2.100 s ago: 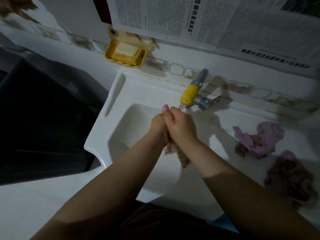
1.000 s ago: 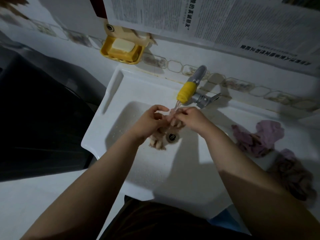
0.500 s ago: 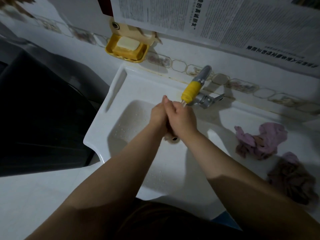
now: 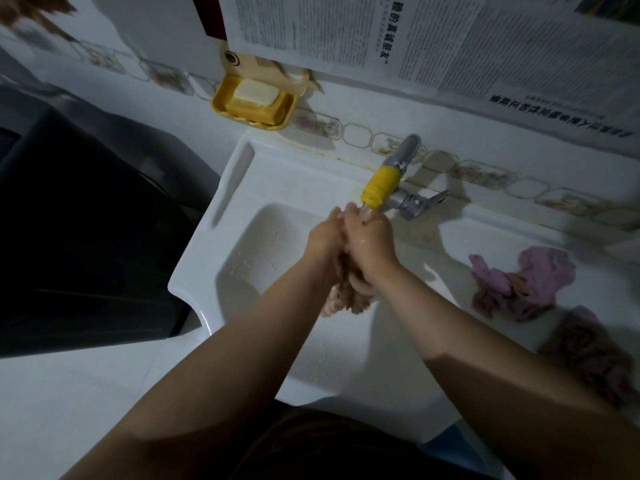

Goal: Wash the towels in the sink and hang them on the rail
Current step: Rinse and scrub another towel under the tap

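Over the white sink (image 4: 221,251), my left hand (image 4: 323,237) and my right hand (image 4: 372,242) are pressed together around a wet beige towel (image 4: 346,299). Its bunched end hangs out below my palms; the rest is hidden between them. Water runs from the tap with a yellow nozzle (image 4: 379,187) onto my fingertips. A crumpled pink towel (image 4: 519,284) lies on the sink's right ledge. A darker brownish towel (image 4: 588,355) lies in front of it. No rail is in view.
A yellow soap dish (image 4: 254,105) with a pale bar hangs on the tiled wall above the sink's left corner. Newspaper sheets (image 4: 433,39) cover the wall above. A dark appliance (image 4: 79,237) stands left of the sink.
A second ago my hands were apart, spreading the towel under the tap. They have closed together on it, and more of the towel now hangs below my palms.
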`<action>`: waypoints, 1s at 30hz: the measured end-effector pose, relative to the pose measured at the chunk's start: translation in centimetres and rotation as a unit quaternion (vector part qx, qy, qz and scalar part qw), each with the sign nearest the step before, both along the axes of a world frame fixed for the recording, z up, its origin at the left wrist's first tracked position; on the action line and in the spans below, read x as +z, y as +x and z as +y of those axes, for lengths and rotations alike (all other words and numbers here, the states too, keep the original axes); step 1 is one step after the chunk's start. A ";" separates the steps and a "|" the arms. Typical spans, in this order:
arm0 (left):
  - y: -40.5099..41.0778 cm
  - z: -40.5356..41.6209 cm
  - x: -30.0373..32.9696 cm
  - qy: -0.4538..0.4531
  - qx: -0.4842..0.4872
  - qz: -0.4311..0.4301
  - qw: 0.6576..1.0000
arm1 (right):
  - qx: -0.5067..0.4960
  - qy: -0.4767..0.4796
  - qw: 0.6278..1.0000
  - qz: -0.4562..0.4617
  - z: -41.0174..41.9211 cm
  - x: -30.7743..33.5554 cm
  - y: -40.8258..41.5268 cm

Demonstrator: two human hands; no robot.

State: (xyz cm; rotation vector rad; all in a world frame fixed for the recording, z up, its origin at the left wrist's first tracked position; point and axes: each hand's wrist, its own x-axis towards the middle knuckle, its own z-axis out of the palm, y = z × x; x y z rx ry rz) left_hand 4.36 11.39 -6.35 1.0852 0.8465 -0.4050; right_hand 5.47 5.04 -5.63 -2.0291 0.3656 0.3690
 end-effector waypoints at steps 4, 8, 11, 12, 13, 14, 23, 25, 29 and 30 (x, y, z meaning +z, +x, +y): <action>0.5 0.8 0.4 -0.068 0.010 0.025 0.997 | 0.042 -0.067 0.996 -0.042 0.1 -0.2 -0.2; -0.6 0.9 0.2 -0.156 -0.105 0.025 0.982 | 0.033 -0.063 0.997 0.003 -2.1 -1.6 2.4; -0.8 3.0 0.2 -0.183 -0.178 -0.027 0.967 | 0.042 -0.047 0.998 0.024 -3.0 -1.9 2.4; -1.0 3.6 0.3 -0.184 -0.201 -0.039 0.961 | 0.036 -0.012 0.998 0.041 -3.2 -2.0 2.4; -1.1 4.1 0.2 -0.178 -0.218 -0.053 0.958 | 0.024 0.049 0.996 0.068 -3.5 -2.0 2.2; -1.1 4.6 -0.1 -0.169 -0.229 -0.065 0.956 | 0.016 0.122 0.987 0.100 -3.9 -2.1 2.1; -0.3 6.2 0.6 0.128 -0.384 -0.102 0.909 | 0.151 0.164 0.963 0.150 -5.4 -0.9 1.0; -0.5 5.7 -0.1 0.145 -0.427 -0.086 0.888 | 0.075 0.234 0.951 0.189 -4.8 -0.5 1.2; -1.4 5.4 -2.2 0.074 -0.400 -0.087 0.909 | -0.094 0.404 0.878 0.238 -4.3 0.2 1.9; -1.8 5.5 -2.8 0.085 -0.378 -0.108 0.916 | -0.128 0.438 0.860 0.228 -4.6 0.0 2.3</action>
